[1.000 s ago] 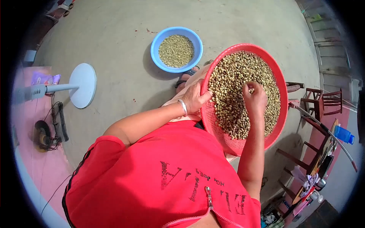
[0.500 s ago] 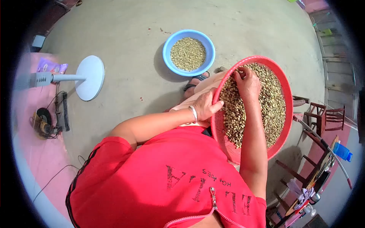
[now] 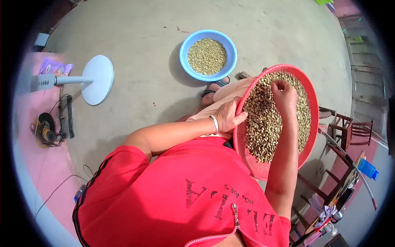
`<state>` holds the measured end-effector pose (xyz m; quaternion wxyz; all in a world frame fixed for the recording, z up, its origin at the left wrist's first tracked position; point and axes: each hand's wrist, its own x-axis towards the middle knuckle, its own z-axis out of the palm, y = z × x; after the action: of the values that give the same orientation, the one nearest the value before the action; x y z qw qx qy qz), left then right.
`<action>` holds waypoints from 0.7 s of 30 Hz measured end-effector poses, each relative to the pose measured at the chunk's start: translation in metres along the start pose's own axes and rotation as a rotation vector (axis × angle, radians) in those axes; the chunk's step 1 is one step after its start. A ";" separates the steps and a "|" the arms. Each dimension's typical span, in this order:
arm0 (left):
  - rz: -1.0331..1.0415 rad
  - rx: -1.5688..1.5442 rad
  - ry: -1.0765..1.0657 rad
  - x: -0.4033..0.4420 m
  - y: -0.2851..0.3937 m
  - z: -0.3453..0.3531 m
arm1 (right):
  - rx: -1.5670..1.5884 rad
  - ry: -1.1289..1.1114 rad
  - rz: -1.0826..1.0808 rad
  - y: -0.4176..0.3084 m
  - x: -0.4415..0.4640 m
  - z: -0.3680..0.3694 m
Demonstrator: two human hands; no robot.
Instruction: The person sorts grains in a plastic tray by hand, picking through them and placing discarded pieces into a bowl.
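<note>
A red plastic basket (image 3: 313,111) rests tilted at my lap, holding many small brown and pale-green beans (image 3: 263,119) that look like unroasted coffee beans. My left hand (image 3: 228,117), with a bangle at the wrist, grips its left rim, the thumb over the edge. Above the beans, my right hand (image 3: 284,95) has thumb and fingertips pinched together; anything between them is too small to make out. A blue basin (image 3: 184,61) stands on the floor beyond my foot, with paler beans (image 3: 207,57) inside.
At the left, a white round-based stand (image 3: 97,80) is on the floor, near a purple packet (image 3: 53,67) and a corded power tool (image 3: 47,131). Wooden chairs (image 3: 349,129) and a cluttered table with a blue jug (image 3: 367,168) are at the right.
My right hand has lifted off the beans and moved slightly right, its fingers now pinched. My left hand keeps its hold on the basket rim. The view has shifted a little.
</note>
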<state>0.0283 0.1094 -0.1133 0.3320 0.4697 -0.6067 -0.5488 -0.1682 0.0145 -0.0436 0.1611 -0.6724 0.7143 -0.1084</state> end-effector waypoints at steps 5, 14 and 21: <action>-0.006 -0.118 0.019 0.003 -0.014 0.009 | 0.617 0.051 -0.059 -0.022 0.012 -0.025; 0.072 -0.049 0.011 -0.001 0.001 -0.003 | -0.101 0.022 -0.077 -0.010 -0.010 0.018; 0.069 -0.033 0.016 0.000 0.000 -0.002 | -0.166 0.013 -0.079 -0.010 -0.007 0.024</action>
<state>0.0300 0.1083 -0.1128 0.3634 0.4471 -0.6107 -0.5432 -0.1495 0.0221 -0.0612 0.0957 -0.7104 0.6948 -0.0597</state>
